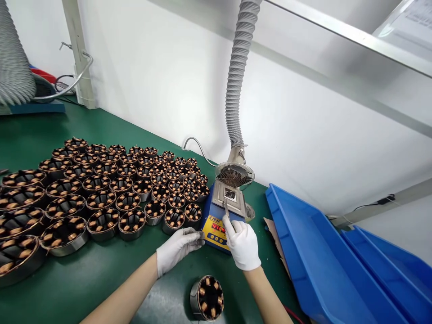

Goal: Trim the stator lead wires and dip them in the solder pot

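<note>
Both my hands wear white gloves. My right hand (pixel 242 243) is closed on a thin metal tool (pixel 227 210) whose tip reaches over the top plate of a small blue solder pot (pixel 222 211) with a red display. My left hand (pixel 177 249) rests against the pot's left front corner, fingers curled, pinching something I cannot make out. One wound motor stator (pixel 207 298) lies on its side on the green mat between my forearms.
Several rows of copper-wound stators (pixel 101 189) fill the green bench (pixel 84 279) to the left. A grey ribbed fume hose (pixel 238 81) ends in a round grille above the pot. Blue plastic trays (pixel 313 252) stand at the right. A white wall is behind.
</note>
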Demonstrator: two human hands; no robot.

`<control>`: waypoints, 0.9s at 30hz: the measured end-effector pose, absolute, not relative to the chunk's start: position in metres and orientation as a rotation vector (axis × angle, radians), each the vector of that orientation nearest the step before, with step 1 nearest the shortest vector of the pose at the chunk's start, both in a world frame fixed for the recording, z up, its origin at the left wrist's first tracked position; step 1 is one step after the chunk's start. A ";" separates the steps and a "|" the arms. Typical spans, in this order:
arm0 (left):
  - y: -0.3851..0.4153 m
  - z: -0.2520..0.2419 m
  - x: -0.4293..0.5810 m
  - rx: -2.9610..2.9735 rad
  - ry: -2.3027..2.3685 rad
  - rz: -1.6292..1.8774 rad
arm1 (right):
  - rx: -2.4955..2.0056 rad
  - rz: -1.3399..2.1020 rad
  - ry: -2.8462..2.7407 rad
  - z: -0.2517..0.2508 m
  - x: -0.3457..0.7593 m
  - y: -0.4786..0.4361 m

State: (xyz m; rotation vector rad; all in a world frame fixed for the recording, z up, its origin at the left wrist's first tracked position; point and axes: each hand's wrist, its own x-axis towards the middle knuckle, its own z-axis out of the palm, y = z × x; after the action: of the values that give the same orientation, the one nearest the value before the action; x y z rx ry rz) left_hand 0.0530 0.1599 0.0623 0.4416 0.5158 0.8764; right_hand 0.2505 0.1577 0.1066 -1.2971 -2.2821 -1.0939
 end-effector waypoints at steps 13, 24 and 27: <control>0.161 0.060 0.053 0.434 0.499 0.875 | -1.712 -0.672 -1.620 0.098 0.332 0.166; 0.161 0.059 0.053 0.434 0.500 0.873 | -1.673 -0.369 -1.609 0.121 0.316 0.151; 0.161 0.062 0.053 0.433 0.512 0.867 | -1.592 -0.346 -1.785 0.130 0.298 0.145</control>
State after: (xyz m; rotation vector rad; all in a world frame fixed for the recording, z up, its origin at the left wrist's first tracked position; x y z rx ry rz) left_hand 0.0528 0.1609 0.0615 0.4333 0.5123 0.8669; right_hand 0.2978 0.1449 0.1304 -1.5924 -1.7851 -0.3464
